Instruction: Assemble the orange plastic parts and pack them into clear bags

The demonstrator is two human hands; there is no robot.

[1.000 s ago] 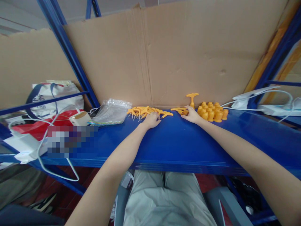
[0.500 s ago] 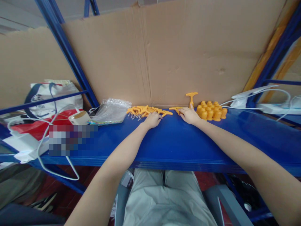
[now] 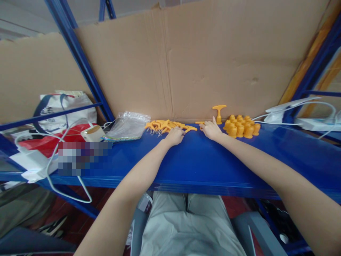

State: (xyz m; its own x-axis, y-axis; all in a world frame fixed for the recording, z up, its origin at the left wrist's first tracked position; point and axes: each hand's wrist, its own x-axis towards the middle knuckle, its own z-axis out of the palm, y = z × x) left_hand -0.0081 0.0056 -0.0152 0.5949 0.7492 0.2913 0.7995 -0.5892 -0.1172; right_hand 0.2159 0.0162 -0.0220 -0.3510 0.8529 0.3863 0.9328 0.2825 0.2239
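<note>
A pile of orange T-handled corkscrews [image 3: 162, 125] lies along the back of the blue shelf, their metal spirals pointing forward on the left. My left hand [image 3: 175, 136] rests at the pile's right front, fingers curled down beside a handle; what they grip is hidden. My right hand [image 3: 211, 130] has its fingers over an orange corkscrew handle [image 3: 200, 122], whose left end pokes out; the rest is covered. Just behind that hand, one orange corkscrew [image 3: 218, 113] stands upright in its base. Several orange bases [image 3: 240, 126] stand grouped to the right.
Clear plastic bags [image 3: 126, 127] lie left of the pile. Farther left are a white cloth bag [image 3: 69, 112], a red bag, white cables and a white box [image 3: 92, 134]. Cardboard [image 3: 213, 60] walls off the back. A white power strip [image 3: 317, 123] is at far right.
My right hand has shifted slightly left, away from the standing corkscrew, whose base now shows. My left hand stays by the pile. The whole view has moved slightly.
</note>
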